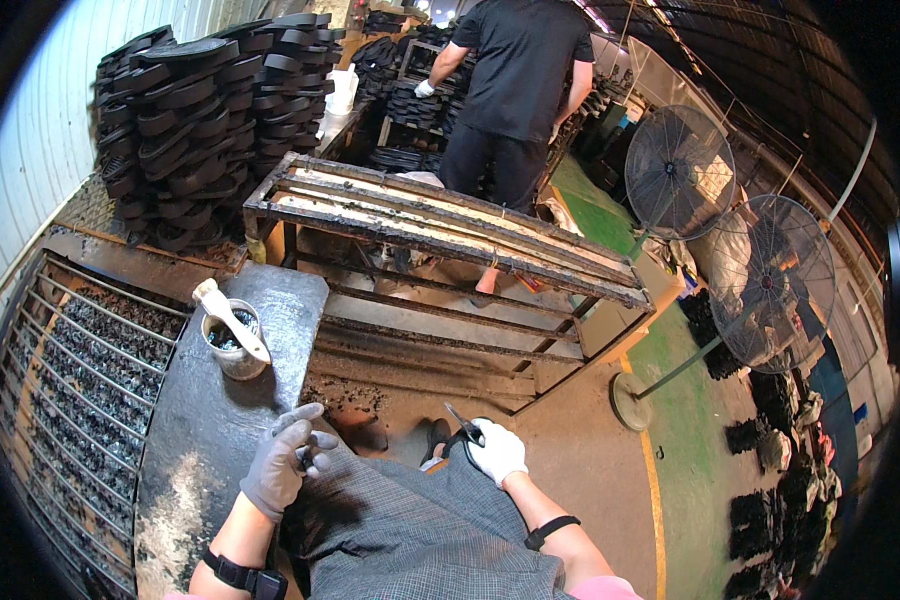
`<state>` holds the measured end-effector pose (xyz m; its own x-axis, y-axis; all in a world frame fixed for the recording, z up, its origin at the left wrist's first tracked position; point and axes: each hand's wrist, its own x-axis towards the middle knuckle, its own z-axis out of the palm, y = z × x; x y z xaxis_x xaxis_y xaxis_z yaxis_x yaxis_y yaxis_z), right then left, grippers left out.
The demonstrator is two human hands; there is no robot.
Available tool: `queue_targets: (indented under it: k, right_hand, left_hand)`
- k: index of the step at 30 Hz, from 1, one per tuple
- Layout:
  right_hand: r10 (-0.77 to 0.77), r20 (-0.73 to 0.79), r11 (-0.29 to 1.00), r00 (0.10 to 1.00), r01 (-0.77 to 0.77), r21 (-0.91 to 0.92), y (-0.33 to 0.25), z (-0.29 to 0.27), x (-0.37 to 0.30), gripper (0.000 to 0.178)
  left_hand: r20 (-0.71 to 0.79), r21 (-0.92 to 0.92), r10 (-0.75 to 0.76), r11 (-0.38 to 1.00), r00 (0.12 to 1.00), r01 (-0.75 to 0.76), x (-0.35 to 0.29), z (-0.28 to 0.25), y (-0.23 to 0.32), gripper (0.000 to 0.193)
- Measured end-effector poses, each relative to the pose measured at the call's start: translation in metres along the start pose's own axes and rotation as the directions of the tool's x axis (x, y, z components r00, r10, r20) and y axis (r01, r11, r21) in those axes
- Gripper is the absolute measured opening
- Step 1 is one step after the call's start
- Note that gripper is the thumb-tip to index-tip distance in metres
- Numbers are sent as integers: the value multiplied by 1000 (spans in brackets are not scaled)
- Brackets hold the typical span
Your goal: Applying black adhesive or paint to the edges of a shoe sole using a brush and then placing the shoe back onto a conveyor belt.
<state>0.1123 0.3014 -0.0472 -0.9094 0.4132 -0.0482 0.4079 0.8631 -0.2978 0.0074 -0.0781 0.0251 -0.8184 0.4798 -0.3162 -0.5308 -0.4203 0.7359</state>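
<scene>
My left hand (282, 467), in a grey glove, hovers by the near right edge of the dark bench (185, 430). Its fingers are apart and partly bent, with nothing visible in them. In a white glove, my right hand (497, 452) is closed around a small dark tool with a pointed blade (460, 417), held over my lap; its exact kind is hard to make out. On the bench stands an open pot (240, 362) of dark, shiny contents. A brush with a pale handle (232, 318) lies across the pot's rim. Grey checked cloth (410, 520) covers my lap.
Ahead stands a long metal rack (450, 240) with pale boards. Tall stacks of black sole-shaped pieces (185, 140) rise at the far left. A barred grate (80, 370) holds dark scraps. Two pedestal fans (767, 282) stand right; a person (515, 90) works beyond the rack.
</scene>
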Motion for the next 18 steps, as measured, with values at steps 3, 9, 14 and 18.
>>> queue_targets:
  k: [3, 9, 14, 18]
  right_hand:
    - [7, 6, 1000, 1000, -7, -6, 1, 1, 1, 40]
    - [4, 15, 1000, 1000, -4, -4, 0, 0, 0, 39]
    - [1, 2, 1000, 1000, -1, -6, -1, -1, 0, 40]
    - [-2, -1, 1000, 1000, 2, -4, 0, 0, -1, 41]
  left_hand:
    - [-3, -1, -12, 1000, 1000, 12, 1, -2, -1, 48]
    - [15, -16, -2, 1000, 1000, 2, 2, -3, -1, 47]
    - [7, -15, -3, 1000, 1000, 3, 2, -2, -1, 50]
    - [8, -16, 4, 1000, 1000, -4, 2, -2, -2, 50]
